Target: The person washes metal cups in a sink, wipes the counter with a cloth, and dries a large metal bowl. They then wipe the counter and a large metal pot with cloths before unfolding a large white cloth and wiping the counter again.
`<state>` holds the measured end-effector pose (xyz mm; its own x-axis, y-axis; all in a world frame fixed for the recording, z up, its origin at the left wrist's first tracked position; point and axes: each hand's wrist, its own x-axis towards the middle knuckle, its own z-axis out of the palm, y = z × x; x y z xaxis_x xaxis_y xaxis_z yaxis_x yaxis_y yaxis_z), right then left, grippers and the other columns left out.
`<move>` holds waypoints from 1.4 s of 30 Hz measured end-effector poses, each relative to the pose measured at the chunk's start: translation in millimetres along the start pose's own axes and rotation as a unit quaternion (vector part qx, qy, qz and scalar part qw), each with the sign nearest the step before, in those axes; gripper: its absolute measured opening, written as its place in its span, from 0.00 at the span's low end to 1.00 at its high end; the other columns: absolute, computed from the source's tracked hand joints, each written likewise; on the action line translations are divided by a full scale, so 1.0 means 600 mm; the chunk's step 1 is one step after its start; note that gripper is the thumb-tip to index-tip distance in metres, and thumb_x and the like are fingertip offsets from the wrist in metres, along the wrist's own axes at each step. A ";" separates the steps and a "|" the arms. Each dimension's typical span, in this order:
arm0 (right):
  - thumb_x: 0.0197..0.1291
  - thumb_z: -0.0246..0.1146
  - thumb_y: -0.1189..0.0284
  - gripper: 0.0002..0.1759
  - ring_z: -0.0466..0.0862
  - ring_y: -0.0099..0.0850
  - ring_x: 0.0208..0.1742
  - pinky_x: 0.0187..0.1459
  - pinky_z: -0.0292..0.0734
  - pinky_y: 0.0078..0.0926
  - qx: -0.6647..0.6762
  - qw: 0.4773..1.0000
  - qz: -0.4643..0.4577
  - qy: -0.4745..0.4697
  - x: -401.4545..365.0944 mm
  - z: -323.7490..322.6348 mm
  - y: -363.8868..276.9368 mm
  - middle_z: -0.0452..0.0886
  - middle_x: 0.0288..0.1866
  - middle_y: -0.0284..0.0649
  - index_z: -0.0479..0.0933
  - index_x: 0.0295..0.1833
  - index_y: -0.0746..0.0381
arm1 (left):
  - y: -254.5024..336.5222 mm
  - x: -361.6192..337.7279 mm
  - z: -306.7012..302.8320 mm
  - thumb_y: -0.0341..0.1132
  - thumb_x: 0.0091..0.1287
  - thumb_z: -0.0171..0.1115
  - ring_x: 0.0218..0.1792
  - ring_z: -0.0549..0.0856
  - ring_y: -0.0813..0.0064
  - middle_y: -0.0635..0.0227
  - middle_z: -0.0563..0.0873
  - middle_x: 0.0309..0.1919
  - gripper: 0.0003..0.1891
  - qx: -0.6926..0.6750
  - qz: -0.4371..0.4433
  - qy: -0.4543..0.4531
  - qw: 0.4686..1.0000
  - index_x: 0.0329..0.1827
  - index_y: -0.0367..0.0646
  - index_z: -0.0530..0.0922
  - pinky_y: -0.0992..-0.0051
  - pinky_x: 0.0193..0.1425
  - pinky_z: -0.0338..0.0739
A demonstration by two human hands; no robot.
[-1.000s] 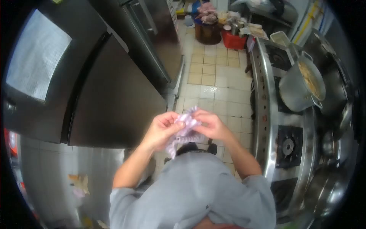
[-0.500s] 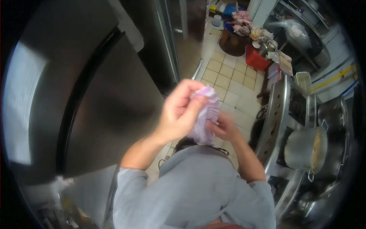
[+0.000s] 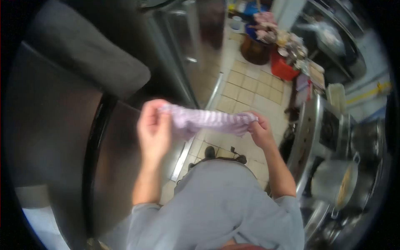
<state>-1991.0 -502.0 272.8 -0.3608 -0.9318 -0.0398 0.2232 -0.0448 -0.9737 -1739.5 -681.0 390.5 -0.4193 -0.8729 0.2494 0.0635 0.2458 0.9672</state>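
A pale purple cloth (image 3: 208, 120) with white stripes is stretched sideways between my two hands, in front of my body and above the floor. My left hand (image 3: 155, 125) pinches its left end between thumb and fingers. Its right end is gripped by my right hand (image 3: 260, 130). The cloth sags slightly on the left side and its lower edge is blurred.
On my left stands a dark metal cabinet or fridge (image 3: 121, 166). At the right is a metal stove (image 3: 306, 129) bearing a large pot (image 3: 331, 183). A red bin (image 3: 284, 66) and a brown tub (image 3: 255, 51) stand farther along the tiled floor (image 3: 237, 87).
The cloth was bunched and hanging between my close-together hands. My hands have moved apart, left and right, and the cloth is now spread out sideways.
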 end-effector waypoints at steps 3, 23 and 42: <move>0.72 0.54 0.73 0.21 0.82 0.29 0.57 0.58 0.78 0.27 0.095 0.992 0.005 -0.083 0.083 0.065 -0.030 0.82 0.57 0.41 0.72 0.67 0.70 | -0.066 -0.002 0.062 0.25 0.71 0.61 0.45 0.83 0.78 0.68 0.85 0.44 0.07 -0.068 -0.032 -0.011 0.997 0.49 0.39 0.81 0.78 0.51 0.76; 0.74 0.56 0.70 0.27 0.77 0.37 0.67 0.62 0.79 0.37 0.095 0.915 -0.019 -0.392 0.528 -0.048 -0.121 0.73 0.71 0.48 0.65 0.74 0.67 | -0.151 0.278 0.252 0.26 0.68 0.66 0.37 0.82 0.85 0.70 0.87 0.38 0.10 -0.054 -0.008 0.345 0.937 0.51 0.37 0.83 0.80 0.43 0.80; 0.70 0.57 0.72 0.15 0.75 0.27 0.33 0.34 0.71 0.27 -0.016 0.965 -0.043 -0.256 0.640 0.002 -0.034 0.82 0.44 0.42 0.77 0.56 0.70 | -0.123 0.299 0.263 0.59 0.80 0.36 0.53 0.83 0.68 0.62 0.88 0.46 0.33 -0.146 -0.076 0.264 0.950 0.52 0.42 0.85 0.63 0.66 0.70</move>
<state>-2133.2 -859.4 277.5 0.1211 -0.9813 0.1495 0.1816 -0.1261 -0.9753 -1962.4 -789.4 356.1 0.0652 -0.9977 0.0202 0.3192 0.0400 0.9468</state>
